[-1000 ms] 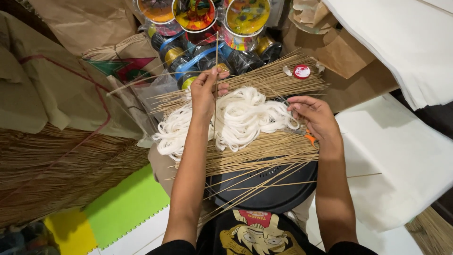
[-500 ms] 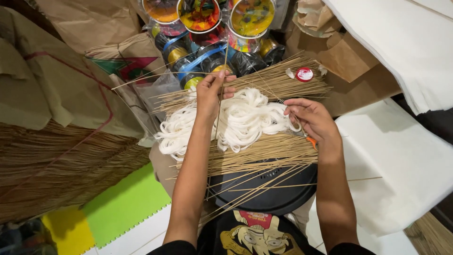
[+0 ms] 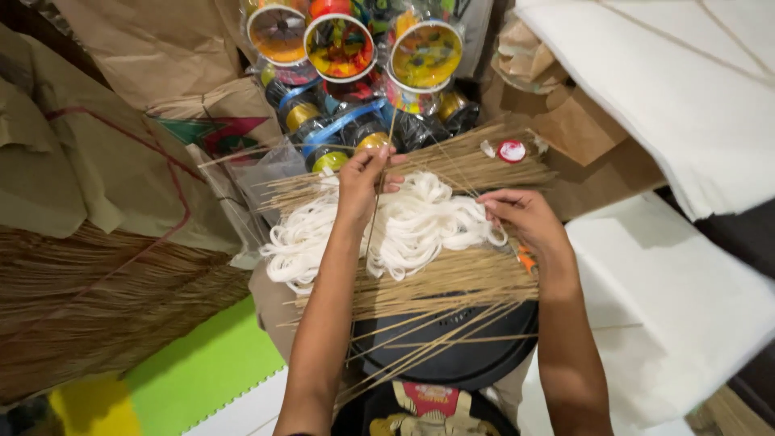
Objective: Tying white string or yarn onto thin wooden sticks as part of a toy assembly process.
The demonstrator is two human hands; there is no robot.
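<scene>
From the head camera, the left hand (image 3: 365,179) reaches toward twelve o'clock, its fingertips pressed together on one thin tan bamboo stick (image 3: 376,211) that stands nearly straight up the picture. The right hand (image 3: 523,218), at three o'clock of it, lies with curled fingers on a loose heap of white string (image 3: 404,226); whether it pinches any strand I cannot tell. The string rests across a flat bundle of thin tan sticks (image 3: 452,282), which lies over a round black tray (image 3: 452,355) at six o'clock. At twelve o'clock stand bright painted round spools (image 3: 339,44) above dark reels (image 3: 355,129). Brown paper sheets (image 3: 121,161) fill nine o'clock, white paper sheets (image 3: 670,89) two o'clock, a green foam mat (image 3: 202,363) seven o'clock.
</scene>
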